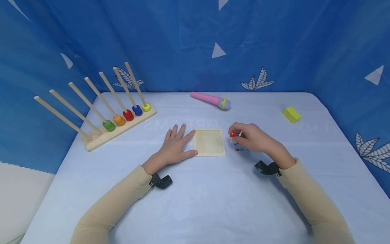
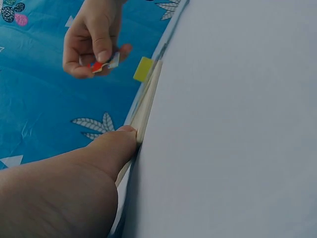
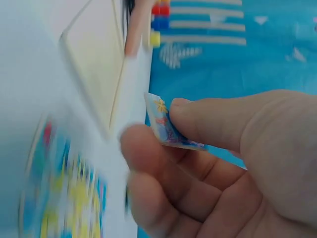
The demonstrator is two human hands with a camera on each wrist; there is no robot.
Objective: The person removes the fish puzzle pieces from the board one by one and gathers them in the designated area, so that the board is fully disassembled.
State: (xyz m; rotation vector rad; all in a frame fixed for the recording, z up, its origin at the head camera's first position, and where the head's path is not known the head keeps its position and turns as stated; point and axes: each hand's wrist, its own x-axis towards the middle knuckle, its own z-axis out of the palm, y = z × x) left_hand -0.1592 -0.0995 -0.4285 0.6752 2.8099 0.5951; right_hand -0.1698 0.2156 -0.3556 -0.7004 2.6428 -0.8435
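Note:
A square wooden puzzle tray point(image 1: 209, 142) with a raised rim lies flat in the middle of the table, its inside bare. My left hand point(image 1: 173, 146) rests spread at the tray's left side, forefinger and thumb touching the rim. To the right of the tray, my right hand point(image 1: 252, 137) is raised over the table. Between thumb and fingers it pinches a small flat puzzle piece point(image 3: 162, 121), printed with a yellow starfish on blue. Below that hand lie colourful printed pieces point(image 1: 239, 148), blurred in the right wrist view and partly hidden by the hand in the head view.
At the back left stands a wooden peg rack point(image 1: 112, 134) with tall rods and coloured beads. A pink toy microphone point(image 1: 210, 99) lies behind the tray. Toward the back right is a yellow-green block point(image 1: 291, 114). Blue curtains point(image 1: 182, 44) border the table.

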